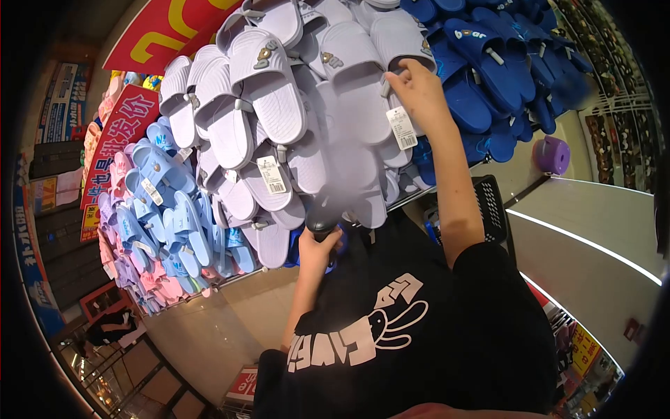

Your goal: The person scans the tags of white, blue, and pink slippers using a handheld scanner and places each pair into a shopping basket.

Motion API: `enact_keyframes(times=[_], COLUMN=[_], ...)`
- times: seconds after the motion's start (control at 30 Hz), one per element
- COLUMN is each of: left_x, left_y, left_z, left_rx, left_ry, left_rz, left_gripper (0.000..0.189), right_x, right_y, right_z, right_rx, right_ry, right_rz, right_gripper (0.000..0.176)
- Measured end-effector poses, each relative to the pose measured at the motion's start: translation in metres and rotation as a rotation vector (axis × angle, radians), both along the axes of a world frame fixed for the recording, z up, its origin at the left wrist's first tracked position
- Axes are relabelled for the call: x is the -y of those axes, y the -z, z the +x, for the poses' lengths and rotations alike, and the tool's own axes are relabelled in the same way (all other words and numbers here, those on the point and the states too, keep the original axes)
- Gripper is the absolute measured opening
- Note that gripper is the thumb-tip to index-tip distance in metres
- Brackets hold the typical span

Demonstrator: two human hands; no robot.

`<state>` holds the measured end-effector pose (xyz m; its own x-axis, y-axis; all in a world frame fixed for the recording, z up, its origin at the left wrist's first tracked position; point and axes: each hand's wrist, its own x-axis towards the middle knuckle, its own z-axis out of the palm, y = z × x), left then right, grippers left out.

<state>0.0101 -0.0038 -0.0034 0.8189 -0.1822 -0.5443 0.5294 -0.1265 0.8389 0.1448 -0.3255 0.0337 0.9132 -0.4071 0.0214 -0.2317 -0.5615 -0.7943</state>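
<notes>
My left hand is wrapped round the black handle of a duster. Its greyish head is smeared by motion across the lilac slippers on the rack. Higher up, my right hand pinches a lilac slipper at the lower edge of its strap. White price tags hang among these slippers, one of them just below my right hand. Small bear charms decorate several straps.
Dark blue slippers hang to the right, light blue ones to the left. A red sign rises behind them. Below the blue slippers is a black basket; a purple container stands farther right.
</notes>
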Motion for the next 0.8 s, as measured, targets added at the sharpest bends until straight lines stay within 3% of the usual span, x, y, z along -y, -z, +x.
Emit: enact_keyframes(times=[0.1,0.17,0.3,0.47,0.57,0.63,0.8], left_x=[0.003,0.005,0.009,0.019,0.023,0.025,0.030], left_y=[-0.003,-0.001,-0.002,-0.012,-0.023,-0.032,-0.051], left_z=[-0.002,0.004,0.006,0.018,0.032,0.036,0.035], left_rx=[-0.006,-0.004,-0.034,0.014,0.071,0.070,0.049], left_ry=[-0.002,0.005,0.040,0.106,0.098,0.081,0.066], left_rz=[0.021,0.019,0.011,0.028,0.024,0.026,-0.003], left_gripper=[0.019,0.019,0.022,0.026,0.022,0.022,0.021], right_x=[-0.002,0.001,-0.017,-0.027,-0.023,-0.022,-0.034], right_y=[-0.009,-0.008,0.020,0.037,0.040,0.029,0.026], right_z=[-0.052,-0.075,-0.108,-0.104,-0.104,-0.106,-0.102], right_rx=[0.180,-0.155,-0.140,-0.091,0.011,-0.176,-0.133], right_ry=[0.100,0.045,0.090,0.173,0.136,0.032,-0.077], right_rz=[-0.166,-0.110,0.113,0.172,0.319,0.931,1.086], right_gripper=[0.034,0.033,0.040,0.038,0.031,0.024,0.020])
